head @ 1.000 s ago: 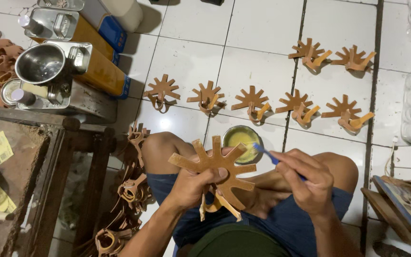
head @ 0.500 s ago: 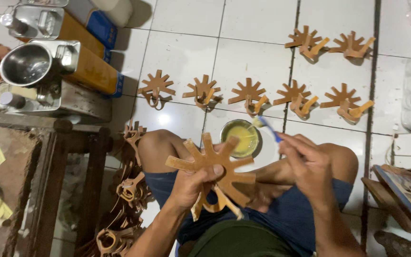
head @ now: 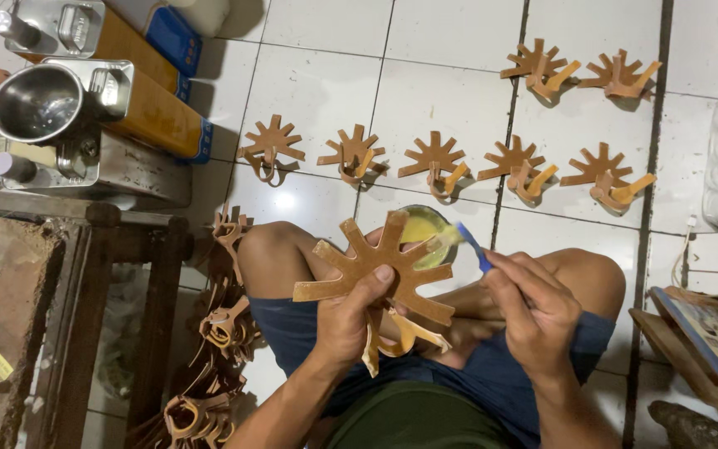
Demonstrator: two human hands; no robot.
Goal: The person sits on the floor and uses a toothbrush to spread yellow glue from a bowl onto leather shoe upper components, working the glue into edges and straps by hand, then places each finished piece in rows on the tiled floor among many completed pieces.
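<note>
Brown star-shaped leather cutout at frame centre, clenched in left hand, thumb on top. Right hand, lower right, grasping blue-handled brush, bristles touching upper right arm of cutout, above yellow glue bowl; brush axis slanting up-left.

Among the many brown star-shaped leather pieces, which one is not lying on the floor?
The brown star-shaped leather piece in the left hand; it alone is held over the lap, while the others lie on the white tiles.
</note>
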